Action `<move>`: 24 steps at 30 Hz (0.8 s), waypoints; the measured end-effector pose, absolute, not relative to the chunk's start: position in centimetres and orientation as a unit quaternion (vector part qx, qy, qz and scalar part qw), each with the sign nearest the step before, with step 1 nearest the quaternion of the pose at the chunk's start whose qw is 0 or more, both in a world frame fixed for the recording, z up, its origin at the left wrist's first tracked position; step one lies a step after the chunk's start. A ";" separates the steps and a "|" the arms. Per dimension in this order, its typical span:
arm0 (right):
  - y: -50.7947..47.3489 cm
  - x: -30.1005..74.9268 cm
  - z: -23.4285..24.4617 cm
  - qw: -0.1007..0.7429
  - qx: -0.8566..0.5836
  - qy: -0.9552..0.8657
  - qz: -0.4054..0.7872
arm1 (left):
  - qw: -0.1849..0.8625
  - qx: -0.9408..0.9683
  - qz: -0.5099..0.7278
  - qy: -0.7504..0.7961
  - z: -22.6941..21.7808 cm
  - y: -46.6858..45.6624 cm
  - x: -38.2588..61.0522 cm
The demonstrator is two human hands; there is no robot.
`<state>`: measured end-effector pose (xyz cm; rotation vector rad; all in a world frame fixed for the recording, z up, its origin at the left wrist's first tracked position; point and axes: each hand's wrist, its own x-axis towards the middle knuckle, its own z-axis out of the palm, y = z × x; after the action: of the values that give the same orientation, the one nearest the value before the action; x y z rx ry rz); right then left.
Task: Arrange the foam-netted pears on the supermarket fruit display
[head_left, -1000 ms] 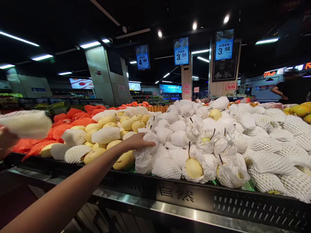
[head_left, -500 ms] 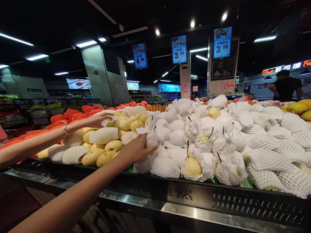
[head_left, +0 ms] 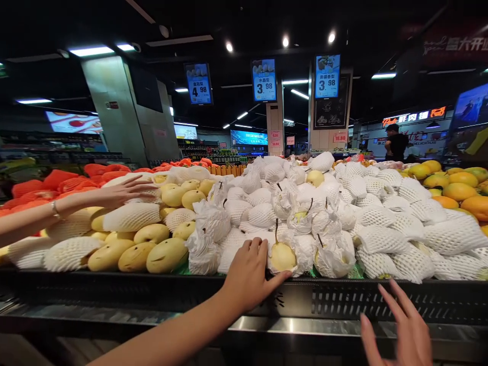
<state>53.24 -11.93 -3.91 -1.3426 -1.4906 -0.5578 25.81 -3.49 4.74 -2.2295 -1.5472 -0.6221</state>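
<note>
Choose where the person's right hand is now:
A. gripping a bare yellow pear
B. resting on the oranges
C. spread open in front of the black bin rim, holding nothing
C: the right hand is low in front of the black bin rim, fingers spread, with nothing in it.

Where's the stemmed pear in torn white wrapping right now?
Head view: the stemmed pear sits front centre, just right of the left hand, behind the black rim.
</note>
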 end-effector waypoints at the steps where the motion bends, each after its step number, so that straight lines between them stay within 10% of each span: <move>1: -10.7 52.5 -2.9 0.516 -0.534 -0.625 -0.240 | 0.156 -0.780 -0.201 -0.572 5.0 -3.7 26.7; 11: -4.8 48.9 2.7 0.288 -0.691 -0.631 -0.203 | 0.096 -0.780 -0.130 -0.605 5.9 -4.0 29.1; 24: -2.8 51.6 -0.5 0.382 -0.596 -0.660 -0.252 | 0.108 -0.796 -0.204 -0.559 8.1 -2.4 26.2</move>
<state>51.59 -2.77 -0.52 -1.5200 -1.6831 -0.6430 26.24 -2.40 8.10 -2.3425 -1.6456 -0.5993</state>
